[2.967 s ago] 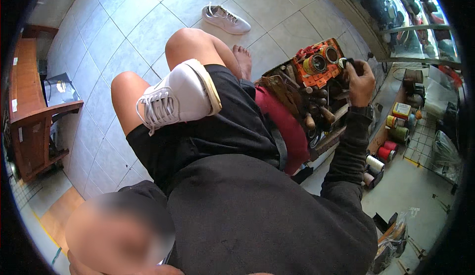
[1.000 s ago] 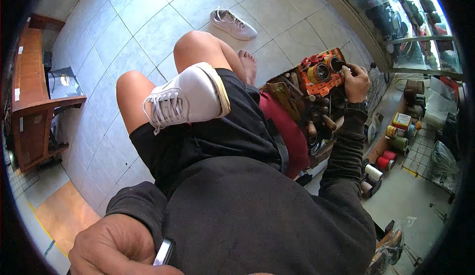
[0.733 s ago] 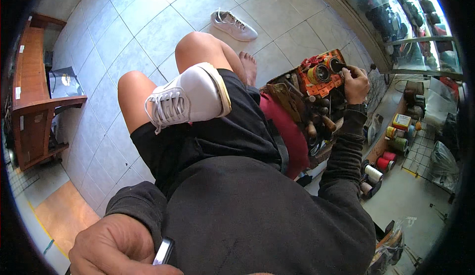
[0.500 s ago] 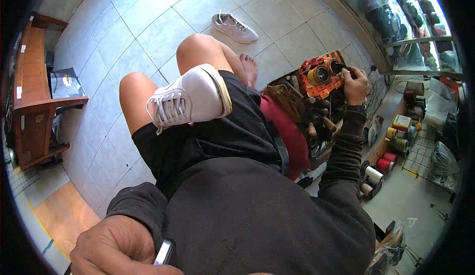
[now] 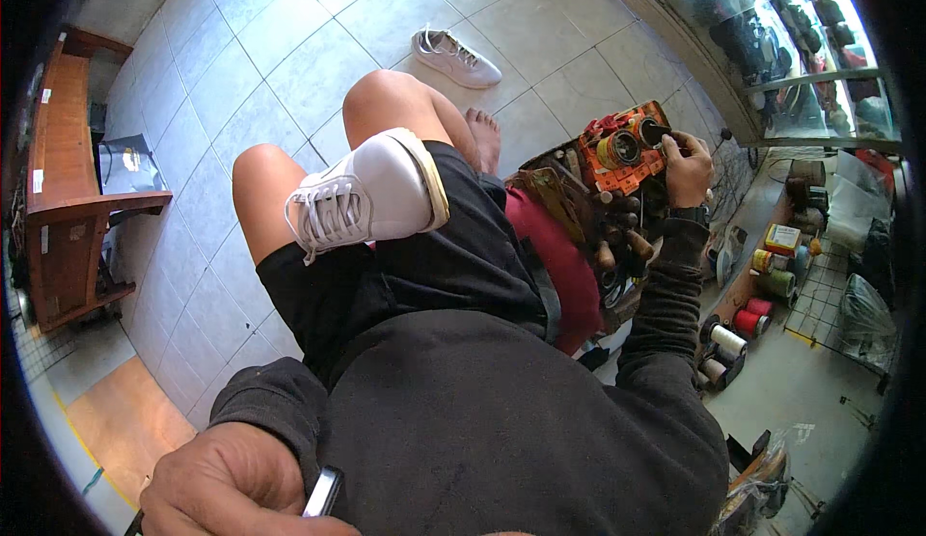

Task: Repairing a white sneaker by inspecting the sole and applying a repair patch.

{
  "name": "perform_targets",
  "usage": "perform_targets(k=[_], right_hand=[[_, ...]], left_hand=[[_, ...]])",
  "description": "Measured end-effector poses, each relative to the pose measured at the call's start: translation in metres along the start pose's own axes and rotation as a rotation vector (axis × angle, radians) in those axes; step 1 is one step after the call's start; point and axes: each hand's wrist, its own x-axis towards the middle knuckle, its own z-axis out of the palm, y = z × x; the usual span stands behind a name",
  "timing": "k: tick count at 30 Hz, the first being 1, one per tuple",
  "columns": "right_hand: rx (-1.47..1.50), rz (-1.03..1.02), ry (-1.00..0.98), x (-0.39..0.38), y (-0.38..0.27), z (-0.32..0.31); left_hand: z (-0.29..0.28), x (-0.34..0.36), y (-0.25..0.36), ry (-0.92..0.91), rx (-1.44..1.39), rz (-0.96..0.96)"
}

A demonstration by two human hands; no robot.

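At the lower left, my left hand [image 5: 227,483] is closed around a slim thing with a shiny silver edge [image 5: 323,491]; the lower picture edge cuts off the rest. My right hand [image 5: 689,167] reaches out to the right, its fingers bent together at the rim of an orange tray [image 5: 632,171] in a crowded tool box. Whatever lies between those fingertips is too small to make out. Beside them are round tins, one a yellow-sided tin [image 5: 618,149]. A white lace-up sneaker [image 5: 371,189] with a yellowish sole edge rests on my lap, touched by neither hand.
A second white sneaker [image 5: 456,58] lies on the tiled floor beyond my knee. Wooden-handled tools [image 5: 637,244] crowd the box. Thread spools [image 5: 752,317] line a shelf at the right, below a glass case [image 5: 805,44]. A brown wooden stand [image 5: 72,184] is at the left.
My right hand has shifted very slightly at the edge of the orange tray. My left hand and the sneaker on my lap stay nearly in place.
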Motion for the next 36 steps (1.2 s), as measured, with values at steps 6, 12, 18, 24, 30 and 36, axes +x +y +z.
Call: perform_targets(k=[6, 12, 18, 24, 30, 36], right_hand=[[0.028, -0.017, 0.016, -0.001, -0.004, 0.001], [0.016, -0.017, 0.050, 0.001, 0.003, 0.000], [0.062, -0.002, 0.035, 0.001, 0.001, 0.003], [0.023, -0.024, 0.042, 0.004, -0.001, 0.001], [0.052, -0.008, 0.036, 0.003, 0.006, 0.001], [0.314, 0.154, -0.044, 0.005, 0.006, 0.000]], left_hand=[[-0.003, -0.003, 0.013, -0.064, 0.081, -0.059], [-0.002, 0.013, 0.015, -0.117, -0.048, -0.133], [0.000, 0.013, 0.017, -0.147, -0.127, -0.108], [0.015, 0.007, 0.015, -0.074, 0.059, -0.046], [0.018, 0.009, 0.011, -0.056, 0.052, -0.024], [0.018, 0.010, 0.004, -0.049, 0.001, 0.005]])
